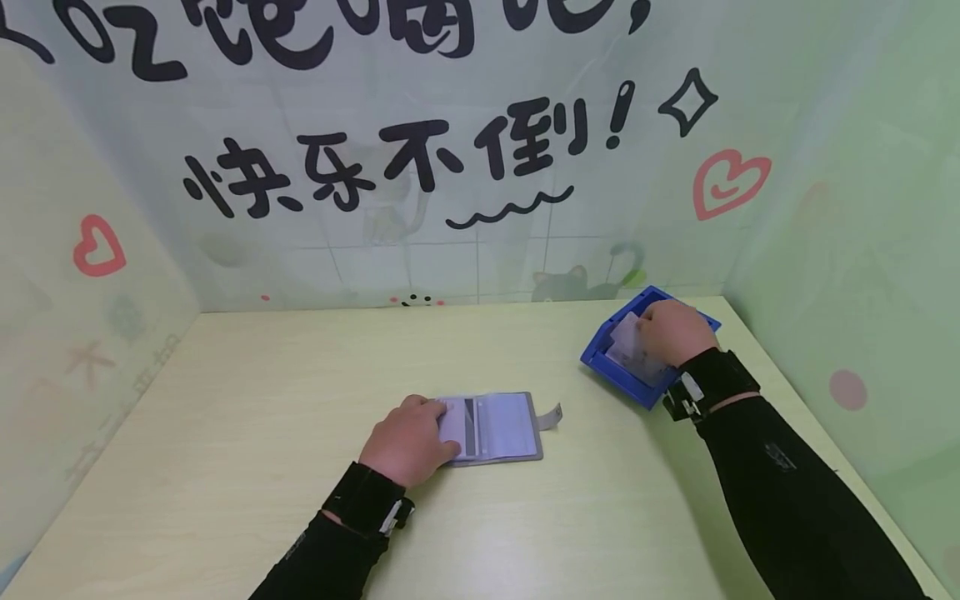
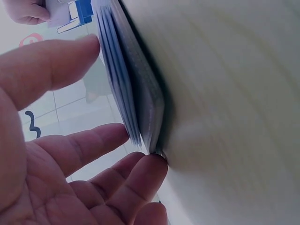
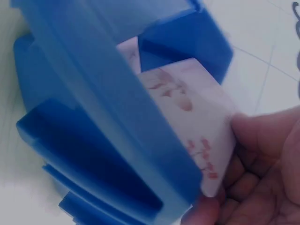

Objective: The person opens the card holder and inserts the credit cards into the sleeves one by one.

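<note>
The right grip (image 1: 675, 332) pinches a printed card (image 3: 206, 103) partly inside the blue bin (image 1: 615, 379), whose wall hides some of it; the left grip (image 1: 408, 440) narrowly holds the open card holder's (image 1: 510, 425) left edge on the surface (image 1: 300, 375).

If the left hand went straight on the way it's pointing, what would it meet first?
The open card holder on the table: the left hand is right at its left edge and seems to touch it, though the exact contact is hard to judge.
</note>
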`<state>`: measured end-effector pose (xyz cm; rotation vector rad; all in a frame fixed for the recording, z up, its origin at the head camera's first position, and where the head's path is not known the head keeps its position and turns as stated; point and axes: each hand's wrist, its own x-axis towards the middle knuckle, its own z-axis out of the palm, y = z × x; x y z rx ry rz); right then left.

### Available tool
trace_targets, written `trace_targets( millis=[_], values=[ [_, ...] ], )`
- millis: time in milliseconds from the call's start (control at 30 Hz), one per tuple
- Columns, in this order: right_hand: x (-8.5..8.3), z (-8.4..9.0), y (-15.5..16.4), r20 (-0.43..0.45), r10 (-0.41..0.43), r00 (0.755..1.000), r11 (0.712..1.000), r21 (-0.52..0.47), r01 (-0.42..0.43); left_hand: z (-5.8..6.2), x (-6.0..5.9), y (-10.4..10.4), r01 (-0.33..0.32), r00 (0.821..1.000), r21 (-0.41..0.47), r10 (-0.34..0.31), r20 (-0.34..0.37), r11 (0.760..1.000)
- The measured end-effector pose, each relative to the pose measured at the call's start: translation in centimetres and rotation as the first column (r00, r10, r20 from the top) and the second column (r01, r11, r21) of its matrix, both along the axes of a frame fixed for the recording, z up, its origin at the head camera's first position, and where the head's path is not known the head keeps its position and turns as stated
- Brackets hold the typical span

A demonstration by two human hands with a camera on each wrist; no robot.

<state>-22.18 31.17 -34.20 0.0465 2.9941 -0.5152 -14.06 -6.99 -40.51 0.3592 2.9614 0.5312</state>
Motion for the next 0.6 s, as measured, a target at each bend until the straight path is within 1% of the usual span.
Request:
trace_targets(
  millis=[133, 300, 433, 500, 600],
  values=[
    [1.1, 0.6, -0.3, -0.081, -0.039, 0.996, 0.999, -0.041, 0.036, 0.0, 0.0, -0.1, -0.003, 1.000, 0.015, 0.003, 0.005, 1.000],
    [2.6, 1.4, -1.4, -0.177, -0.085, 0.981, 0.990, -0.126, 0.063, 0.1, 0.0, -0.1, -0.002, 1.000, 0.025, 0.002, 0.006, 1.000],
    [3.5, 1.7, -3.2, -0.196, -0.121, 0.973, 0.966, -0.248, 0.070, 0.0, -0.1, -0.1, -0.003, 1.000, 0.030, 0.003, 0.006, 1.000],
    [3.8, 1.6, -4.3, -0.204, -0.121, 0.971, 0.953, -0.297, 0.056, 0.0, -0.1, 0.0, -0.005, 1.000, 0.031, 0.005, 0.007, 1.000],
    [4.1, 1.3, -5.9, -0.203, -0.099, 0.974, 0.941, -0.338, 0.026, -0.1, -0.1, 0.0, -0.007, 1.000, 0.027, 0.007, 0.011, 1.000]
  ],
)
